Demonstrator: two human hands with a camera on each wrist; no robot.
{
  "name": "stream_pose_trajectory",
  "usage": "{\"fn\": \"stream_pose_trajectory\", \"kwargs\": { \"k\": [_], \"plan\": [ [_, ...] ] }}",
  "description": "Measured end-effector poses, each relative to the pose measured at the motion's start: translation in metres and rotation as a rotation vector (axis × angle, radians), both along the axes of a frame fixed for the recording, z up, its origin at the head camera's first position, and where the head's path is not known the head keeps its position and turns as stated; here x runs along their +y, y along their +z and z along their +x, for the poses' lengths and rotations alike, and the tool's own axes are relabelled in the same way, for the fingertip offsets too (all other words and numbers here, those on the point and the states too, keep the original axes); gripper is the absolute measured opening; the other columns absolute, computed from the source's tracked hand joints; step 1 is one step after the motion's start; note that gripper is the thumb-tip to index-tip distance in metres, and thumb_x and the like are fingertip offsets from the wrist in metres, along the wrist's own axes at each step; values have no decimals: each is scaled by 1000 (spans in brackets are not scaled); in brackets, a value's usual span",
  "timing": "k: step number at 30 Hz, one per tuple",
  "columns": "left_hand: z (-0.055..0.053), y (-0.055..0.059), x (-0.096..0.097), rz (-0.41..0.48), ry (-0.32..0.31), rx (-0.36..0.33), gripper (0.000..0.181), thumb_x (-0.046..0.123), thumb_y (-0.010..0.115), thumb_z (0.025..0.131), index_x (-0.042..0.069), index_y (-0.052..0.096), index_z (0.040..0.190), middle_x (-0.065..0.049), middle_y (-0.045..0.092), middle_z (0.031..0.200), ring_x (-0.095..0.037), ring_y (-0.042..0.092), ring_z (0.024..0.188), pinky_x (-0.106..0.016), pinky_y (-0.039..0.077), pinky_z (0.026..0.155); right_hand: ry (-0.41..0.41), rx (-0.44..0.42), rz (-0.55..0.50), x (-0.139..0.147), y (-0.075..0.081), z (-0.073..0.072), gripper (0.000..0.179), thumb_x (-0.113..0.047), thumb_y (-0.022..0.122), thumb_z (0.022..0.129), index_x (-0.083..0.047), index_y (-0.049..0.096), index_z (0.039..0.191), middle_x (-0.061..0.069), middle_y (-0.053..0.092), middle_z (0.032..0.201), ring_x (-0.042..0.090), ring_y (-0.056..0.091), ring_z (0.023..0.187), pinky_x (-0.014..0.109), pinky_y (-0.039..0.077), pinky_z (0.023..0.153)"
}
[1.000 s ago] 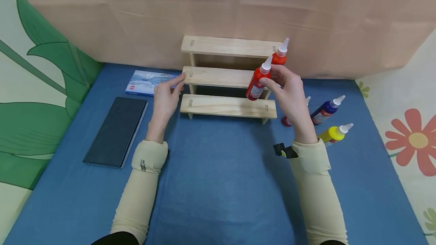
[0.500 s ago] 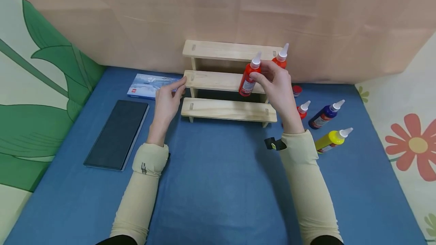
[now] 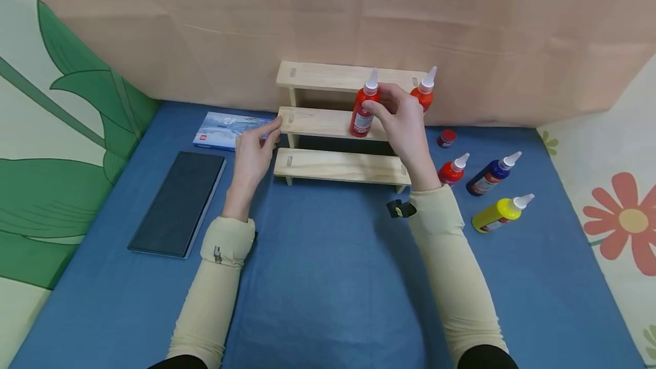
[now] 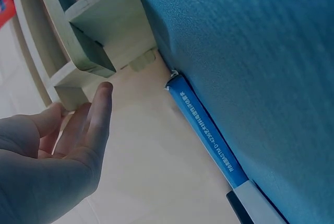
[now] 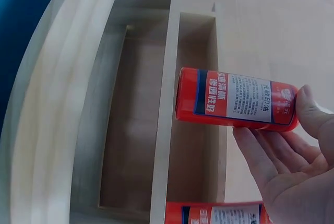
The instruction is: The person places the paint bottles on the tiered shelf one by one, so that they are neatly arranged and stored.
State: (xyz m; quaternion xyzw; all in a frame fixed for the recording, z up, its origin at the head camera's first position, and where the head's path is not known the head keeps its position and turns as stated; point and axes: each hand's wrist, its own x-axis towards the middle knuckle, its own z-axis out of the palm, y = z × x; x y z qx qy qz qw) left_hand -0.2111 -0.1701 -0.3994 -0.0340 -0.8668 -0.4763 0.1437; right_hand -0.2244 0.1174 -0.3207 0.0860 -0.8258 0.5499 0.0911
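While the right hand (image 3: 406, 130) pinches a red bottle (image 3: 363, 117), only that wrist's view resolves the label (image 5: 248, 98).

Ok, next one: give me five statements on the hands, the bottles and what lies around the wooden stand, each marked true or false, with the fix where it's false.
1. The right hand holds a red bottle. True.
2. The wooden stand has only two shelves. False: it has three, stepped one above another.
3. The yellow bottle and the dark blue bottle are to the right of the wooden stand. True.
4. The left hand grips the yellow bottle. False: its fingers are at the left end of the wooden stand.
5. The dark flat object lies nearer the person than the blue-and-white pack. True.
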Motion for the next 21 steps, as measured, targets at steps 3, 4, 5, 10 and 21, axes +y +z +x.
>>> {"fn": "stream_pose_trajectory", "kwargs": {
  "k": [3, 4, 5, 10, 21],
  "plan": [
    [0, 0, 2, -1, 0, -2, 33, 9, 62, 110, 10, 69, 143, -10, 68, 141, -32, 77, 103, -34, 58, 78, 7, 1, 9, -2, 1, -2, 46, -15, 74, 104, -3, 63, 147, 12, 67, 143, 28, 67, 128, 37, 52, 110],
    [0, -1, 3, 1, -2, -2, 33, 9, 62, 110, 10, 69, 143, -9, 68, 142, -32, 77, 103, -30, 57, 77, 6, 4, 13, -2, 1, -3, 47, -16, 74, 103, -4, 63, 147, 11, 67, 143, 28, 67, 128, 36, 52, 110],
    [0, 0, 4, 2, -7, 0, 33, 9, 62, 110, 10, 69, 143, -9, 68, 142, -32, 77, 104, -26, 55, 75, 3, 7, 18, -2, 1, -3, 47, -16, 74, 103, -4, 64, 147, 11, 67, 144, 28, 67, 128, 36, 52, 110],
    [-4, -1, 10, -1, -27, 9, 33, 9, 63, 110, 9, 70, 142, -8, 68, 141, -31, 77, 104, -14, 47, 69, -9, 20, 19, 0, 2, -4, 46, -15, 74, 103, -2, 64, 147, 13, 68, 142, 29, 67, 127, 36, 52, 110],
    [-4, 0, 14, -1, -36, 1, 33, 9, 63, 110, 9, 70, 142, -8, 67, 142, -30, 77, 106, -34, 58, 79, -4, 14, 31, 0, 1, -7, 46, -14, 74, 104, -1, 63, 147, 15, 68, 141, 29, 66, 125, 37, 52, 109]
  ]
}}
